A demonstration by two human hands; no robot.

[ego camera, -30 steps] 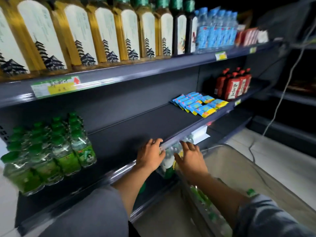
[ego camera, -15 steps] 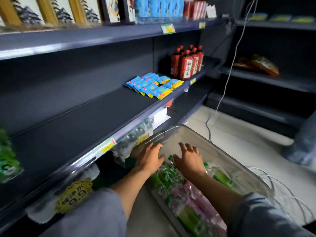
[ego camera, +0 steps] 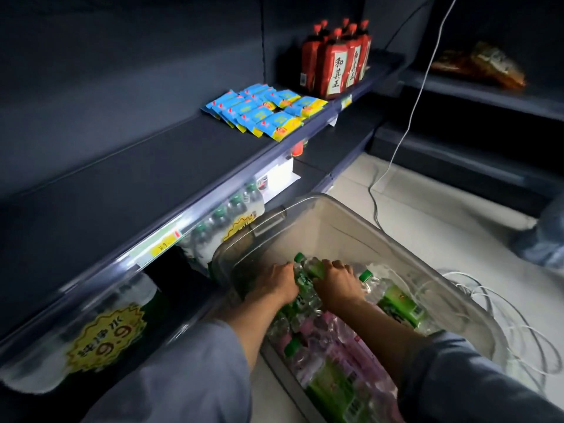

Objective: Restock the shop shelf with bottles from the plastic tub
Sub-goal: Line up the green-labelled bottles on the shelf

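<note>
Both hands are down in the plastic tub point(ego camera: 320, 215) on the floor, beside the shelf point(ego camera: 171, 166). The left hand point(ego camera: 276, 280) and the right hand point(ego camera: 334, 280) curl their fingers round green-capped bottles point(ego camera: 308, 271) lying among others. These look full, so rather heavy, with thin smooth walls that may slip; I would grip the labelled middle, not the cap.

Head view, one camera only, worn high and tilted steeply down and forward.

Wide-angle, lines bowed at the edges. Looks along both forearms into the plastic tub point(ego camera: 351, 215) close below; shop shelf point(ego camera: 158, 178) runs off diagonally along the left, floor point(ego camera: 427, 209) to the right. Near things large and blurred. No second view, so no shared ground.
</note>
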